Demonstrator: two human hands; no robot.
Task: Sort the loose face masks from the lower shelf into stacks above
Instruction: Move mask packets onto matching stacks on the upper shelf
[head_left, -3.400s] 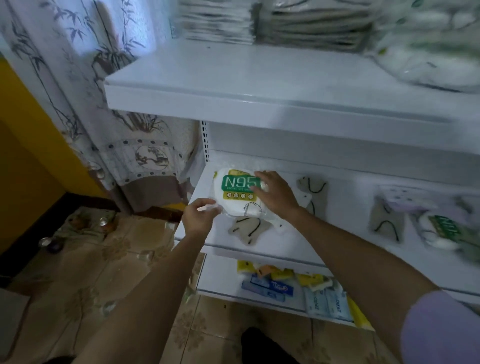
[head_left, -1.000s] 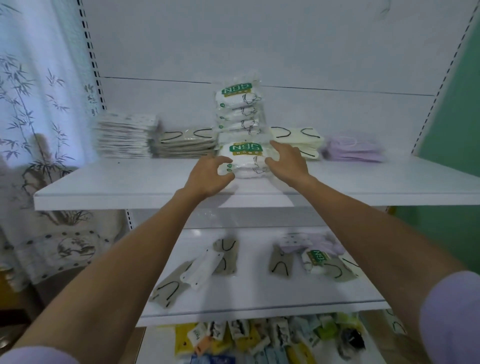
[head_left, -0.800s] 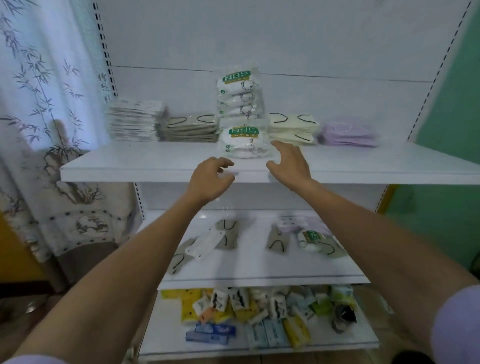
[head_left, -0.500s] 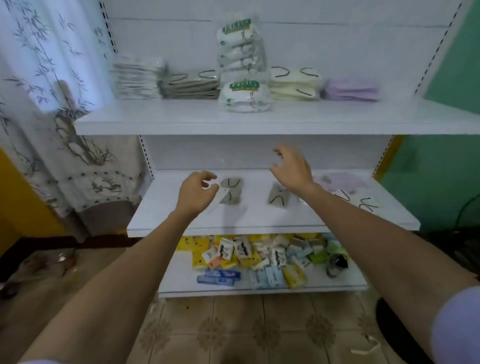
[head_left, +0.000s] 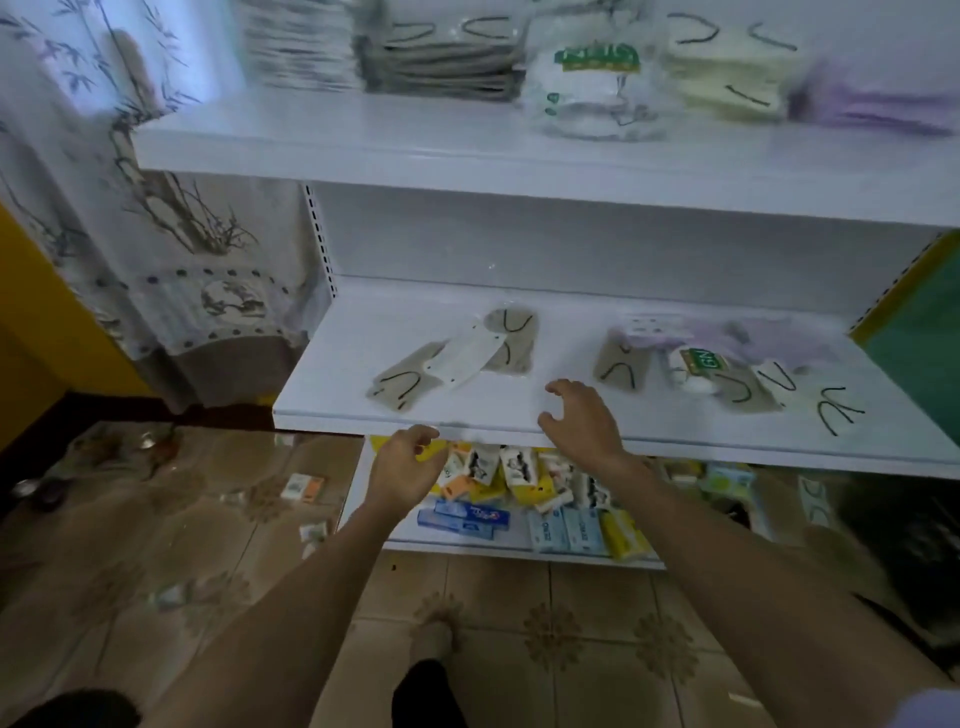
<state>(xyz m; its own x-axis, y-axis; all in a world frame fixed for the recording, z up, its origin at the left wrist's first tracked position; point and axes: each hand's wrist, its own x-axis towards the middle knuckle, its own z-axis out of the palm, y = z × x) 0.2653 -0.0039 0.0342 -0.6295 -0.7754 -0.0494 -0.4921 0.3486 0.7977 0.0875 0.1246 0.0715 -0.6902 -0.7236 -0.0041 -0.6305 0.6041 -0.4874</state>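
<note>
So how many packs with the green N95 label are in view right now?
2. One N95 pack sits at the front of the upper shelf, between the stacks. The other N95 pack lies among loose masks on the lower shelf, right side. Blur may hide more.

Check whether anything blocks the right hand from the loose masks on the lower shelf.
Nothing visible does. The right hand hovers open over bare lower shelf, between the left mask cluster and the right one.
</note>
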